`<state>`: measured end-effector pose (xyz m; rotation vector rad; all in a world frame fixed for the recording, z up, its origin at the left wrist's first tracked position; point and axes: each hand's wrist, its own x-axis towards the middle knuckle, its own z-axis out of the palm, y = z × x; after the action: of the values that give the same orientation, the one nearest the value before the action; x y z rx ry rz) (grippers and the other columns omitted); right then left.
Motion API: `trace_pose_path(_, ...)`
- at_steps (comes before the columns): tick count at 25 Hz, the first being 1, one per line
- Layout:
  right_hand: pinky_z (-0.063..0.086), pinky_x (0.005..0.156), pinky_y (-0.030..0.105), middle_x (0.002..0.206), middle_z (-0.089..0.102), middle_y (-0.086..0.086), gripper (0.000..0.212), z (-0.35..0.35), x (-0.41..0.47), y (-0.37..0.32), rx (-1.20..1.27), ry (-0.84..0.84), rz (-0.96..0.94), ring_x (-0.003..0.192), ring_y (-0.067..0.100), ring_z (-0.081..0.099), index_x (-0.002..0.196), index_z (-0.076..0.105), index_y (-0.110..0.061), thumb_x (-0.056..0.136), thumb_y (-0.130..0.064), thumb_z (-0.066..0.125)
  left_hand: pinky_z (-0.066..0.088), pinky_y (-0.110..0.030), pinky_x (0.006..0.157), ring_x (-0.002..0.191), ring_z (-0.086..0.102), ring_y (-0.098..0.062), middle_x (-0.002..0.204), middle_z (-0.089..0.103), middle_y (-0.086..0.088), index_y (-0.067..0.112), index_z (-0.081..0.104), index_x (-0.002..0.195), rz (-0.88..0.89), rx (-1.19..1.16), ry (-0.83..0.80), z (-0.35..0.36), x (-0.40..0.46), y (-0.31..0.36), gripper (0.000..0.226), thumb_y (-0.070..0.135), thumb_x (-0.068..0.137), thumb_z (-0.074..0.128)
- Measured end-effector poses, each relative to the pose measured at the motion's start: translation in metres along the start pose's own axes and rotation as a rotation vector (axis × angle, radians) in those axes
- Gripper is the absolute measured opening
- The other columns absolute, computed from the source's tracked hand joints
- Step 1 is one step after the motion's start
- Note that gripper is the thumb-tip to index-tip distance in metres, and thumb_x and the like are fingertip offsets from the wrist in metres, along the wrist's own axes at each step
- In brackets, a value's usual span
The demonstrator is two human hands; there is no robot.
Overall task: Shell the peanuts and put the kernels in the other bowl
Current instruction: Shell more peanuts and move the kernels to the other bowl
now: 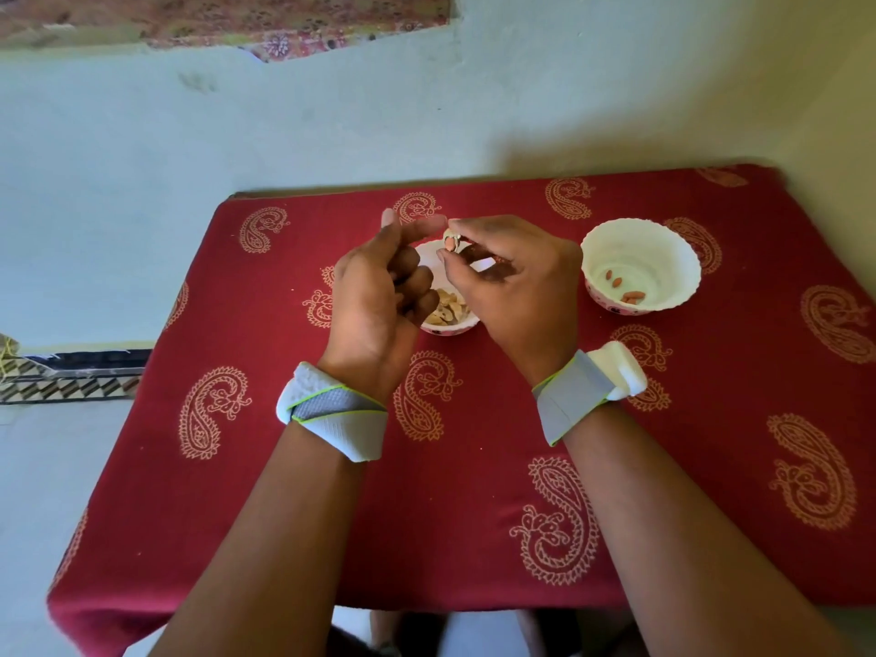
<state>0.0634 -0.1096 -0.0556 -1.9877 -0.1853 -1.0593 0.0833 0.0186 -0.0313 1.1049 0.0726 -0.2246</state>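
Observation:
My right hand (516, 282) pinches a cracked peanut (450, 241) between thumb and fingertips; a reddish kernel shows inside the split shell. My left hand (379, 296) is beside it, thumb and index finger stretched out, the index tip close to the peanut, the other fingers curled, holding nothing that I can see. Both hands hover over a white bowl (445, 328) that holds pale peanuts in their shells (448, 308), largely hidden by the hands. To the right stands a second white bowl (616, 234) with several red kernels (633, 296) at its bottom.
The bowls sit on a table under a red cloth with paisley print (474, 514). A pale wall runs close behind the table's far edge. Grey-white bands wrap both wrists. Patterned floor tiles (71, 377) show at the left.

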Motion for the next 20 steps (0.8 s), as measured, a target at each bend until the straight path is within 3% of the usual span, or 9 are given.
trace_pose_path(5, 0.058, 0.059, 0.035, 0.085, 0.075, 0.016, 0.017, -0.005, 0.005, -0.003, -0.118, -0.057, -0.26, 0.068, 0.027, 0.072, 0.094, 0.078, 0.003, 0.079, 0.008, 0.076, 0.024, -0.018, 0.039, 0.039, 0.023, -0.005, 0.056, 0.025, 0.007, 0.017, 0.053, 0.073, -0.105, -0.09, 0.091, 0.012, 0.002, 0.002, 0.039, 0.028, 0.109, 0.044)
trace_pose_path(10, 0.06, 0.063, 0.039, 0.092, 0.07, 0.022, 0.025, -0.004, 0.011, -0.008, -0.2, -0.256, -0.408, 0.074, 0.034, 0.069, 0.103, 0.076, 0.004, 0.081, 0.009, 0.066, 0.033, -0.013, 0.035, 0.033, 0.036, -0.004, 0.055, 0.039, 0.003, 0.017, 0.047, 0.069, -0.193, -0.215, 0.136, 0.017, 0.004, 0.004, 0.038, 0.024, 0.106, 0.043)
trace_pose_path(12, 0.06, 0.061, 0.039, 0.089, 0.07, 0.021, 0.024, -0.003, 0.011, -0.009, -0.192, -0.247, -0.364, 0.071, 0.035, 0.069, 0.101, 0.077, 0.005, 0.078, 0.01, 0.07, 0.039, -0.012, 0.036, 0.031, 0.047, -0.005, 0.051, 0.049, 0.002, 0.014, 0.05, 0.074, -0.179, -0.187, 0.109, 0.018, 0.002, 0.004, 0.036, 0.025, 0.107, 0.044)
trace_pose_path(15, 0.057, 0.064, 0.031, 0.085, 0.072, 0.019, 0.018, -0.004, 0.01, -0.008, -0.133, -0.171, -0.243, 0.07, 0.031, 0.07, 0.1, 0.079, 0.004, 0.082, 0.004, 0.077, 0.045, -0.018, 0.047, 0.044, 0.058, -0.013, 0.056, 0.057, -0.002, 0.01, 0.061, 0.082, -0.097, 0.014, 0.058, 0.015, 0.0, 0.004, 0.035, 0.035, 0.105, 0.052)
trace_pose_path(17, 0.056, 0.065, 0.028, 0.086, 0.073, 0.017, 0.015, -0.006, 0.01, -0.008, -0.08, -0.155, -0.153, 0.072, 0.027, 0.071, 0.102, 0.079, 0.003, 0.087, 0.002, 0.076, 0.029, -0.023, 0.05, 0.048, 0.041, -0.015, 0.06, 0.045, -0.002, 0.011, 0.062, 0.087, -0.01, 0.131, 0.009, 0.012, 0.001, 0.005, 0.031, 0.038, 0.103, 0.058)
trace_pose_path(20, 0.057, 0.062, 0.044, 0.083, 0.072, 0.016, 0.014, -0.005, 0.011, -0.007, 0.0, -0.167, -0.03, 0.072, 0.029, 0.07, 0.102, 0.079, 0.003, 0.09, 0.003, 0.071, 0.021, -0.019, 0.045, 0.046, 0.025, -0.01, 0.056, 0.037, 0.005, 0.017, 0.052, 0.079, 0.066, 0.209, -0.057, 0.009, 0.0, 0.003, 0.031, 0.035, 0.104, 0.059)
